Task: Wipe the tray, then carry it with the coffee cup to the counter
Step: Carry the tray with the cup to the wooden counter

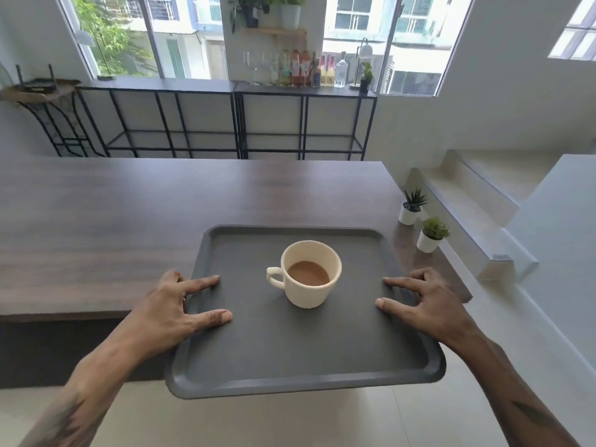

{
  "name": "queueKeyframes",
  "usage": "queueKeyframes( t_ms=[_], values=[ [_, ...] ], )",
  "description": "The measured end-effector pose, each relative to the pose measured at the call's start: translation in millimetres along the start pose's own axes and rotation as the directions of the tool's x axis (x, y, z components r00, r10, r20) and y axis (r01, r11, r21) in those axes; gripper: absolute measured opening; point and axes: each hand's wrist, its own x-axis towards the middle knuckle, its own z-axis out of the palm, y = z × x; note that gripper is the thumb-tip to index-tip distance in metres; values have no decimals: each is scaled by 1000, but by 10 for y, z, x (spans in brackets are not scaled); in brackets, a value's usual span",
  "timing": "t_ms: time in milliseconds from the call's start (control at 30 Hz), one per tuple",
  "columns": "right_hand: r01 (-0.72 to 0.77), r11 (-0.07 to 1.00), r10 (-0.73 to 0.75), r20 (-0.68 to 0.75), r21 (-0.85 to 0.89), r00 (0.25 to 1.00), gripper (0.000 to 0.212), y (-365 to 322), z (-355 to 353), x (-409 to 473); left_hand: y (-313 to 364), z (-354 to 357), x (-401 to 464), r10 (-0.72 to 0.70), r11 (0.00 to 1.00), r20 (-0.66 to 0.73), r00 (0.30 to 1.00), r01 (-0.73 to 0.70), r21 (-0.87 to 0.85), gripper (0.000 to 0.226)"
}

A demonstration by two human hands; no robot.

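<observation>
Gripping the dark grey tray (pixel 290 356) at both side rims, the hands hold it partly over the dark wood counter (pixel 129 204); its near edge overhangs the counter's front edge, above pale floor. Whether the far part rests on the wood cannot be told. Coffee cup (pixel 309 274) stands upright near tray centre, handle pointing left, milky coffee inside.

Surroundings, relative to the tray: two small potted plants (pixel 422 221) in white pots beyond its far right corner, at the counter's right end. Counter surface to the left and ahead is bare. Well beyond, a black metal shelf unit (pixel 225 124) under the windows carries bottles and glasses (pixel 300 69).

Left hand (pixel 171 308): thumb and forefinger lie flat on the tray floor, remaining fingers curl under the left rim. Right hand (pixel 425 301): mirrored, thumb and forefinger on top, the rest wrapped over the right rim. Both forearms extend forward, wrists roughly level.
</observation>
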Motion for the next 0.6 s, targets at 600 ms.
queueKeyframes(
  t_ms=[600],
  values=[
    [10, 1000, -10, 55, 0, 998, 54, 827, 553, 1686, -191, 919, 1610, -88, 996, -25, 996, 89, 20, 102]
  ],
)
